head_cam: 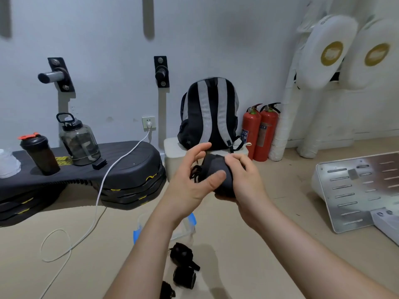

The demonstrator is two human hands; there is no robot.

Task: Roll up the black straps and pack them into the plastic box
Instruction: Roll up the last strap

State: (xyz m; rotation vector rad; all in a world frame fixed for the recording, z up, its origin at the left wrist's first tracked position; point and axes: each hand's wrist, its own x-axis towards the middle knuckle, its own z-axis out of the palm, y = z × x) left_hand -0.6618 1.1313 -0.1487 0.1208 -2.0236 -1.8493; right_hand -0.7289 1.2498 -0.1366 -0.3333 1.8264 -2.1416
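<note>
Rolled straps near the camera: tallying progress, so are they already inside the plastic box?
No, the three rolled straps lie on the floor, outside the plastic box.

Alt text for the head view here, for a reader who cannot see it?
Both hands work a partly rolled black strap in mid-air: the right hand grips it, the left hand presses it with the thumb. Below lie a plastic box and three more black straps on the floor.
</note>
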